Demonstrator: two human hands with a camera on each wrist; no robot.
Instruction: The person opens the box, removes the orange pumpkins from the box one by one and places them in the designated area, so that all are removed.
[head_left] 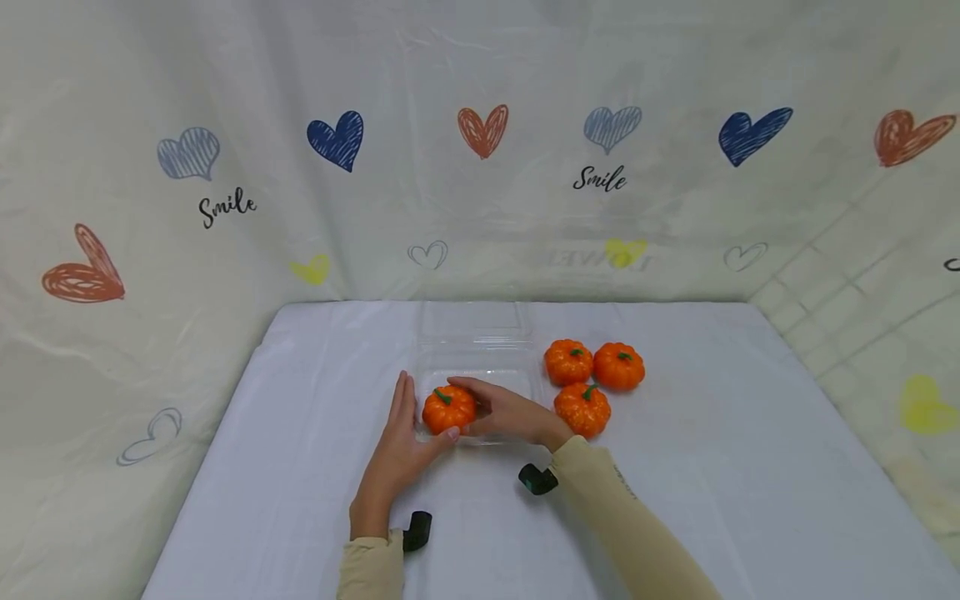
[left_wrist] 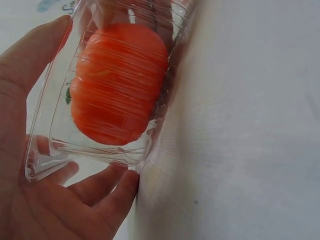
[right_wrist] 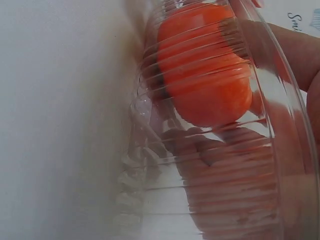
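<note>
A clear plastic clamshell container lies with its lid folded back, away from me. In its left front part sits a small orange toy pumpkin with a green stem. My right hand reaches over the base and grips the pumpkin from its right side; through the ribbed wall in the right wrist view, fingers curve about the pumpkin. At the left front corner, my left hand rests against the container, its fingers straight along the left side and its thumb stretched across the front rim.
To the right of the container, three more orange pumpkins stand grouped on the white-covered table. Behind the table hangs a pale curtain printed with hearts. Dark wrist-worn pieces sit beside both sleeves.
</note>
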